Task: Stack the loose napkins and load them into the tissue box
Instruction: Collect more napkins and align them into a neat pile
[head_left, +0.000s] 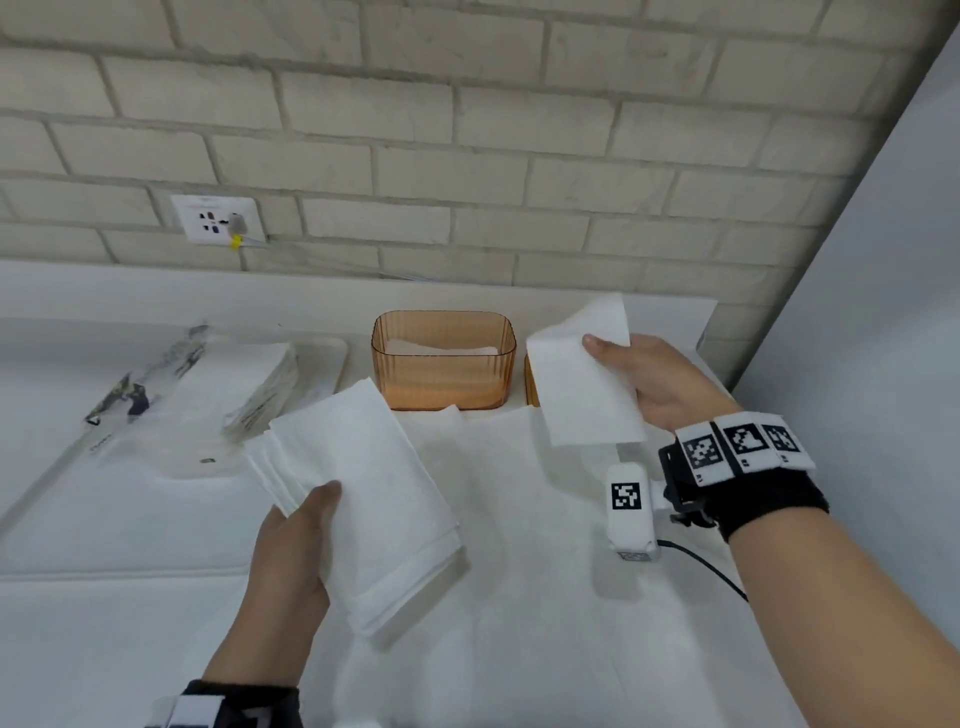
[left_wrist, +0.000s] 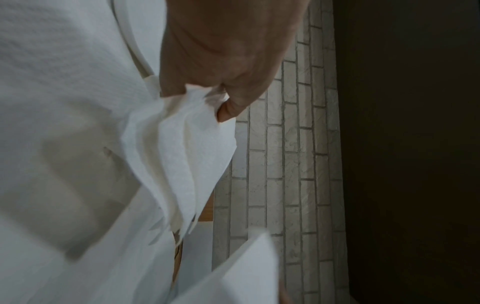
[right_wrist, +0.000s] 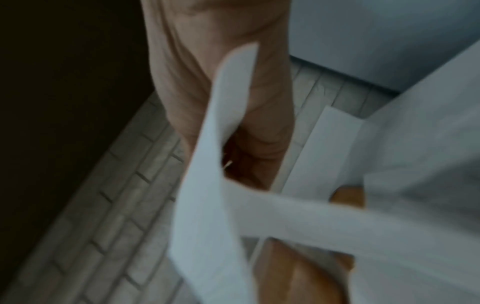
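My left hand holds a stack of white napkins above the table, thumb on top; in the left wrist view the fingers pinch the stack at its edge. A single folded napkin hangs lifted in my right hand, thumb on its face, and shows blurred as the napkin in the right wrist view. The amber ribbed tissue box stands open at the back centre with some white paper inside. More loose napkins lie flat on the table before it.
A plastic-wrapped napkin pack lies on a white tray at the left. A brown lid-like piece stands right of the box, partly hidden. A brick wall with a socket is behind; a grey wall closes the right side.
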